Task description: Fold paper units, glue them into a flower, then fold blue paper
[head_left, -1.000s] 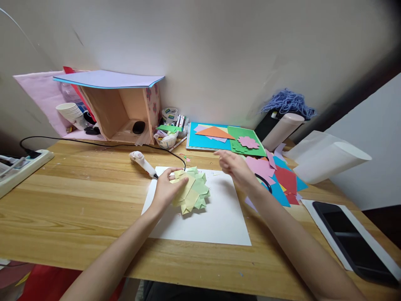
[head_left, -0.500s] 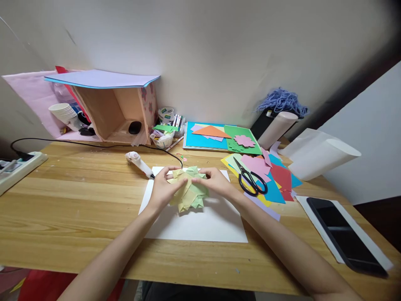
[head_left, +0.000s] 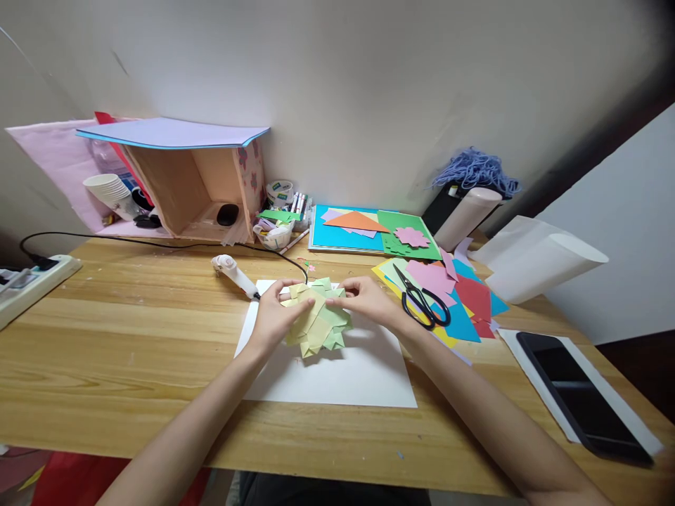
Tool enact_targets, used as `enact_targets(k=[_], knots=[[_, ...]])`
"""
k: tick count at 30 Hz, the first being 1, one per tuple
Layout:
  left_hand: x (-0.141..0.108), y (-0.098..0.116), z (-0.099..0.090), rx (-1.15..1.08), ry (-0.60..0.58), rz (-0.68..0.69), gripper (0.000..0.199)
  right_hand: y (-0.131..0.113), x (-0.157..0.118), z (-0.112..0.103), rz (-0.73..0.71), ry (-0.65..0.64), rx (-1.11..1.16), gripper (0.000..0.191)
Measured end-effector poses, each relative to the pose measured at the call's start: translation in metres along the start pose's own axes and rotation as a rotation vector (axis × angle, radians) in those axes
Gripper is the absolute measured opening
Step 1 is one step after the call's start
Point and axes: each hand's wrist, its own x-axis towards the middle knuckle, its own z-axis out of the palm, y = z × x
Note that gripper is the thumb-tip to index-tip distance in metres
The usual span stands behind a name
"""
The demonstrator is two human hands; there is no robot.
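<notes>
A folded paper piece [head_left: 319, 322], yellow on the left and pale green on the right, is held up over a white sheet [head_left: 337, 383]. My left hand [head_left: 277, 313] grips its left side, thumb on the front face and fingers behind. On the upper right edge, my right hand [head_left: 363, 299] pinches the green part between thumb and fingers. The fingertips behind the paper are partly hidden. Left of the sheet lies a white glue gun [head_left: 235, 276] with a black cord.
Black-handled scissors [head_left: 425, 302] rest on coloured paper scraps [head_left: 474, 299] at the right. A phone [head_left: 580, 393] lies further right. Behind are an open box [head_left: 197, 183], a blue folder [head_left: 345, 241] and paper rolls [head_left: 469, 216]. A power strip [head_left: 39, 284] sits far left.
My right hand has shifted slightly right along the paper's edge. The folded paper has turned a little, and my left hand is almost unmoved.
</notes>
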Motion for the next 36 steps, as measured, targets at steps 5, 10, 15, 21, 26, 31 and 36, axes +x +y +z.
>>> enact_targets(k=[5, 10, 15, 21, 26, 31, 36], knots=[[0.0, 0.001, 0.0, -0.001, -0.002, -0.015, 0.048, 0.004, 0.001, 0.003, 0.004, -0.061, 0.027, 0.04], [0.002, -0.002, -0.001, -0.053, 0.056, -0.03, 0.05, -0.01, -0.006, 0.002, -0.193, 0.225, -0.132, 0.032], [0.003, -0.006, 0.001, -0.141, 0.057, -0.071, 0.055, -0.014, -0.014, 0.012, -0.446, 0.168, -0.405, 0.014], [0.003, -0.005, 0.003, -0.181, 0.01, -0.055, 0.053, -0.009, -0.015, 0.027, -0.478, 0.154, -0.562, 0.01], [0.003, -0.005, 0.003, -0.171, 0.013, -0.049, 0.054, -0.011, -0.015, 0.026, -0.459, 0.109, -0.586, 0.012], [0.006, -0.009, 0.0, -0.158, 0.066, -0.033, 0.053, -0.017, -0.012, 0.012, -0.437, 0.216, -0.36, 0.01], [0.006, -0.009, 0.0, -0.184, 0.076, -0.058, 0.051, -0.018, -0.003, -0.018, -0.247, 0.307, 0.192, 0.015]])
